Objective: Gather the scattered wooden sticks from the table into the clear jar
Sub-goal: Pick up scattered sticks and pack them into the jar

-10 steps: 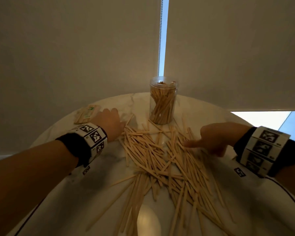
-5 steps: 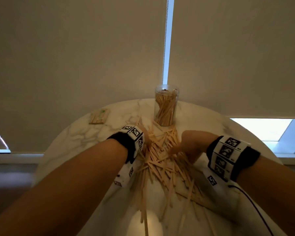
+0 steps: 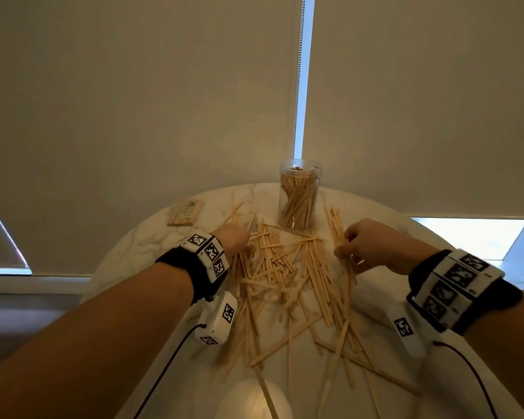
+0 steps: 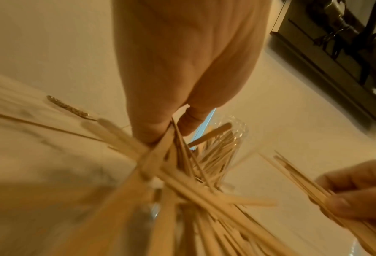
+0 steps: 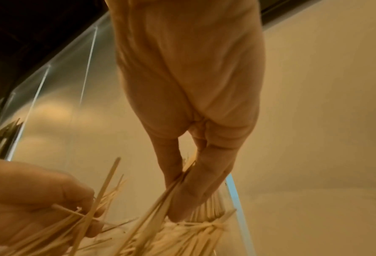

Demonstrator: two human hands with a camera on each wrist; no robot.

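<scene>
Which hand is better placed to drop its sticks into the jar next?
Probably the right hand: it grips an aligned bundle already lifted beside the clear jar. The left hand holds a splayed bunch.

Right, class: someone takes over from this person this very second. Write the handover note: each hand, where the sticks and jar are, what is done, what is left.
Left hand: grips a fanned bunch of sticks at the left edge of the pile.
Right hand: pinches its own bundle of sticks at the right edge.
Clear jar: upright at the far side of the table, open, already holding many sticks.
Pile of loose sticks: spread between the hands and toward the near edge.
Done: part of the sticks are in the jar.
Left: drop both handfuls in the jar, then gather the rest.
</scene>
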